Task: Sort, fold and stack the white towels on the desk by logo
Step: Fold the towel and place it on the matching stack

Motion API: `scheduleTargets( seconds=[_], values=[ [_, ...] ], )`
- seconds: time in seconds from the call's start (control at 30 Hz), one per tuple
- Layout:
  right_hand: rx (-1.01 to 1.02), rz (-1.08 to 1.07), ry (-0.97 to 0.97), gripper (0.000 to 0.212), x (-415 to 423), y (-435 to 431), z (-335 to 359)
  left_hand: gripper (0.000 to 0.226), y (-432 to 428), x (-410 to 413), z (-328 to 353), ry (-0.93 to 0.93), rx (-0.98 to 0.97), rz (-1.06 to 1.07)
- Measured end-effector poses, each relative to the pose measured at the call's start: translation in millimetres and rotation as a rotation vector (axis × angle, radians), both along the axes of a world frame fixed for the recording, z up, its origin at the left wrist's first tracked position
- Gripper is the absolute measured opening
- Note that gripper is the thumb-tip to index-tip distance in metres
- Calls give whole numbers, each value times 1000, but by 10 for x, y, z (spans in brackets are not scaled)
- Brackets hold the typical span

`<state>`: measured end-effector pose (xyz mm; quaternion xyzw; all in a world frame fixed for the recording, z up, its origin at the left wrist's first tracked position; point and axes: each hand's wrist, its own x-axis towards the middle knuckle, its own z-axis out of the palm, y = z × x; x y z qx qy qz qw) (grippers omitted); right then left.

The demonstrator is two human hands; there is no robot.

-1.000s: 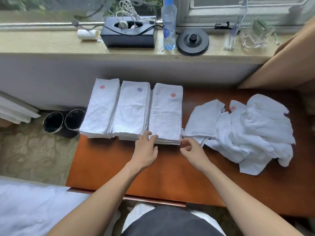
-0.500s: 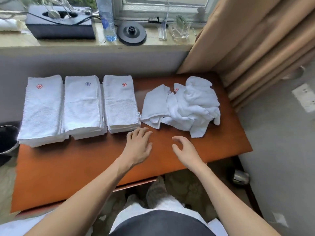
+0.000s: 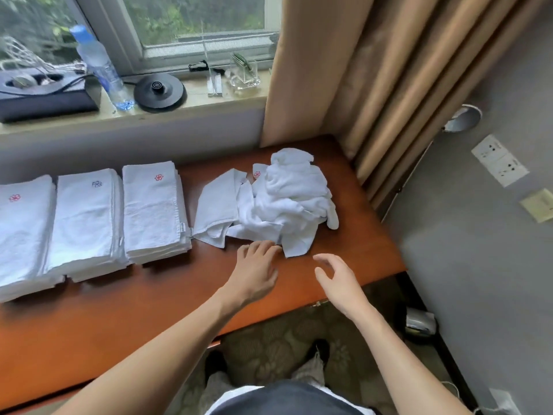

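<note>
Three folded stacks of white towels lie side by side on the wooden desk [image 3: 155, 301]: a left stack [image 3: 21, 232] with a red logo, a middle stack [image 3: 83, 223] with a blue logo, and a right stack [image 3: 152, 211] with a red logo. To their right sits a loose heap of unfolded white towels [image 3: 281, 202], one showing a red logo. My left hand [image 3: 256, 269] hovers with fingers spread, its fingertips touching the heap's near edge. My right hand [image 3: 338, 278] is open just in front of the heap, holding nothing.
The windowsill behind holds a water bottle [image 3: 100, 67], a black kettle base [image 3: 160, 91], a dark box with cables [image 3: 45, 97] and a clear holder [image 3: 244, 73]. Beige curtains [image 3: 374, 85] hang at the desk's right rear corner. Carpet and my feet show below the desk's front edge.
Both hands have left the front of the right folded stack and moved rightward to the loose heap. My view has swung to the right.
</note>
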<state>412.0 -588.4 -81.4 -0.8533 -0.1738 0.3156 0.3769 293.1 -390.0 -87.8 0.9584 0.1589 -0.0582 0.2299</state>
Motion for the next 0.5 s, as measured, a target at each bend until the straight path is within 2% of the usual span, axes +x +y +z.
scheduleTargets(
  seconds=[0.1, 0.2, 0.5],
  values=[
    [31, 28, 3, 26, 409, -258, -36, 51, -259, 525, 51, 16, 38, -37],
    [51, 87, -8, 29, 815, -351, -34, 50, -417, 944, 119, 0, 58, 22],
    [87, 205, -5, 30, 1603, -93, 29, 48, -597, 1396, 92, -21, -12, 195]
  ],
)
